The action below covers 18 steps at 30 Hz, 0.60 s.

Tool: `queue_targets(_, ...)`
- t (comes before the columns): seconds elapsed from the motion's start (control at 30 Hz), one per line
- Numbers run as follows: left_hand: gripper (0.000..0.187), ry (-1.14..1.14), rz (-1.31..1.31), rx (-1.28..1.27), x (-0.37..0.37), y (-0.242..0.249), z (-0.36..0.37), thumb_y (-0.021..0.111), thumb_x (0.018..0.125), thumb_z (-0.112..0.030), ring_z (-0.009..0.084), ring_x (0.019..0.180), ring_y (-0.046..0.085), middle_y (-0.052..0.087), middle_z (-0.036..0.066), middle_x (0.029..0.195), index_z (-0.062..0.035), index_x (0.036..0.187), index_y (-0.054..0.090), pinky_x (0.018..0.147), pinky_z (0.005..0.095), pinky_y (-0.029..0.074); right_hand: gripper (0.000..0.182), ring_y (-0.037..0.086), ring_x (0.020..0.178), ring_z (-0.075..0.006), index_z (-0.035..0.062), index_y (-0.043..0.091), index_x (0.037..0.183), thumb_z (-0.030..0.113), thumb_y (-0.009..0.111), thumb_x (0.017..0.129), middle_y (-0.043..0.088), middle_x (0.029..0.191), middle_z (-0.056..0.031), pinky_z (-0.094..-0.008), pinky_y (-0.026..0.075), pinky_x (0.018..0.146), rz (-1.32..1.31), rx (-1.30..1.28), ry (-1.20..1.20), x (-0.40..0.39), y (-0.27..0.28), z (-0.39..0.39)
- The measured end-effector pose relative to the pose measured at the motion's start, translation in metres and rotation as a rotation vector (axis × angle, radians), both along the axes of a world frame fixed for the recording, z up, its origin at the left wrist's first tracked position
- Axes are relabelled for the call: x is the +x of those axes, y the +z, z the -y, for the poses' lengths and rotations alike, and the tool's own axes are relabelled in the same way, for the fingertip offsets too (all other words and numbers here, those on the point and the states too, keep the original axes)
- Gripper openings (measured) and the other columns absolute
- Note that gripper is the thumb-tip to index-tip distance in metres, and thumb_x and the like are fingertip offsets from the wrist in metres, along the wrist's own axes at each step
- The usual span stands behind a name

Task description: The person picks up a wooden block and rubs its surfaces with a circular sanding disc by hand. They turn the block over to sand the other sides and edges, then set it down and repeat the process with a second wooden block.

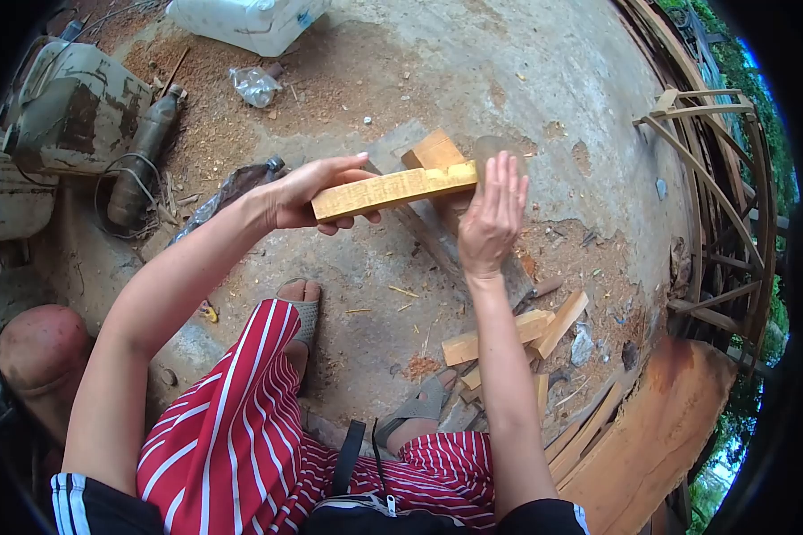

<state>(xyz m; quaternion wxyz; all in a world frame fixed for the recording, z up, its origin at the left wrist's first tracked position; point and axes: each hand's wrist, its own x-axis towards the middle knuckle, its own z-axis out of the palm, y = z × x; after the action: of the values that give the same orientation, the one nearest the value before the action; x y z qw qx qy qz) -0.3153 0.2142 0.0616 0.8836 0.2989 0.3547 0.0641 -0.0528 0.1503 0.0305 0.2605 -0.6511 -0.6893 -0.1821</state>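
A yellowish wooden block (393, 192) is held up in front of me, nearly level. Its left end lies in my left hand (317, 194), with the fingers wrapped round and beneath it. At the block's right end, my right hand (493, 214) is raised with its fingers straight and close together, the palm against or very near the end. Behind the raised block, a second wood piece (434, 150) rests on a long dark timber (424, 234) on the ground. A round, blurred translucent shape (500, 153) shows behind my right fingertips.
Cut wood pieces (500, 337) and a wooden handle (547, 286) lie at lower right, near a large slab (651, 437). Dirty containers (80, 107), a bottle (143, 156) and a plastic bag (255, 86) are at upper left. Wooden frames (714, 178) stand at right.
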Motion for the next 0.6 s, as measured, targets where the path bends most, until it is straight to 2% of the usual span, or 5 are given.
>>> queue_targets(0.17, 0.053, -0.012, 0.002, -0.127, -0.001, -0.012, -0.005, 0.031, 0.102, -0.046, 0.0112, 0.065, 0.061, 0.063, 0.012, 0.098, -0.0061, 0.133, 0.049, 0.043, 0.0211, 0.048, 0.041, 0.046, 0.132, -0.0294, 0.0032, 0.051, 0.133, 0.0, 0.047, 0.092, 0.05, 0.14, -0.0151, -0.0439, 0.03, 0.116, -0.184, -0.068, 0.313, -0.075, 0.005, 0.031)
queue_targets(0.3, 0.04, 0.414, -0.173, -0.388, -0.005, 0.007, 0.007, 0.038, 0.102, -0.032, 0.0252, 0.092, 0.07, 0.063, 0.016, 0.112, -0.0071, 0.131, 0.05, 0.063, 0.0312, 0.063, 0.041, 0.051, 0.127, -0.031, 0.0036, 0.052, 0.132, 0.004, 0.051, 0.092, 0.055, 0.135, -0.0149, -0.0461, 0.034, 0.113, -0.327, -0.217, 0.556, -0.122, 0.041, 0.055)
queue_targets(0.4, 0.036, 0.081, 0.115, -0.326, -0.015, -0.02, -0.004, 0.041, 0.102, -0.026, 0.0137, 0.065, 0.065, 0.06, 0.012, 0.098, -0.0037, 0.129, 0.046, 0.045, 0.0214, 0.057, 0.038, 0.052, 0.126, -0.0317, 0.0046, 0.053, 0.131, 0.004, 0.048, 0.094, 0.057, 0.133, -0.0147, -0.0481, 0.035, 0.112, -0.092, -0.039, 0.466, -0.071, 0.012, 0.032)
queue_targets(0.53, 0.033, 0.022, 0.187, -0.237, -0.007, -0.008, -0.004, 0.044, 0.102, -0.026, 0.0083, 0.061, 0.06, 0.058, 0.01, 0.094, -0.0059, 0.127, 0.048, 0.039, 0.0161, 0.052, 0.036, 0.05, 0.129, -0.0311, 0.0058, 0.053, 0.132, 0.006, 0.043, 0.097, 0.056, 0.135, -0.0117, -0.0494, 0.034, 0.113, -0.073, -0.077, -0.023, 0.012, 0.018, 0.011)
queue_targets(0.6, 0.034, 0.011, 0.177, -0.242, -0.007, -0.012, -0.008, 0.044, 0.102, -0.027, 0.0083, 0.061, 0.06, 0.057, 0.01, 0.094, -0.006, 0.128, 0.047, 0.038, 0.016, 0.052, 0.036, 0.049, 0.13, -0.0305, 0.0055, 0.053, 0.132, 0.007, 0.044, 0.097, 0.056, 0.135, -0.0117, -0.0485, 0.034, 0.113, -0.117, -0.064, -0.028, -0.003, 0.008, 0.012)
